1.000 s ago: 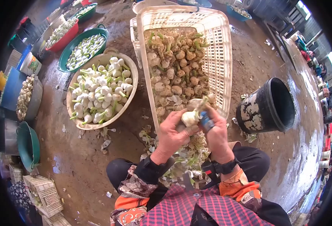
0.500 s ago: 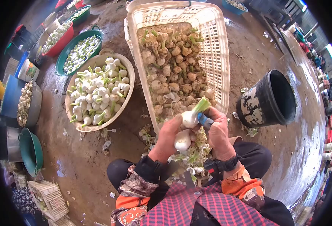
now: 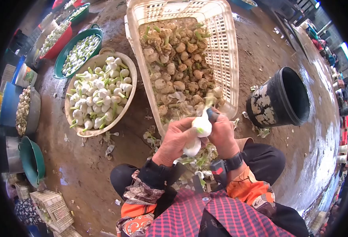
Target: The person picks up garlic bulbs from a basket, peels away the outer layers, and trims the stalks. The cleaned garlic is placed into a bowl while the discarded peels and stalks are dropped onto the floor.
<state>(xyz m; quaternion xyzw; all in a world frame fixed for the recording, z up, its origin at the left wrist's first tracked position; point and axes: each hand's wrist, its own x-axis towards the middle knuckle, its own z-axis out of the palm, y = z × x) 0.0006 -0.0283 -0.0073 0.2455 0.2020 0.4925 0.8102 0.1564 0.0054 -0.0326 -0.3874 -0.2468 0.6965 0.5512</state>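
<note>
My left hand (image 3: 175,141) is closed around two peeled white garlic bulbs. The upper garlic bulb (image 3: 202,126) sits between both hands, its stem pointing up and a pale green patch on its side. Below it, the lower garlic bulb (image 3: 192,147) rests in the left fingers. My right hand (image 3: 223,133) grips the upper bulb near its stem; a blue-grey covering (image 3: 212,115) shows at the thumb, and whether a tool is there I cannot make out. Just beyond my hands stands a cream plastic crate (image 3: 231,71) of brown, unpeeled garlic bulbs (image 3: 178,67).
A round basin (image 3: 68,108) of cleaned garlic stands to the left. Behind it are a green basin (image 3: 58,65) and a red basin (image 3: 65,43), also filled. A black bucket (image 3: 270,100) tilts at the right. Loose peelings (image 3: 199,164) lie between my legs.
The upper garlic bulb has turned in my hands, and its stem, which leaned right, now points more upright and is blurred. The right hand has shifted slightly down. The whole view has moved a little.
</note>
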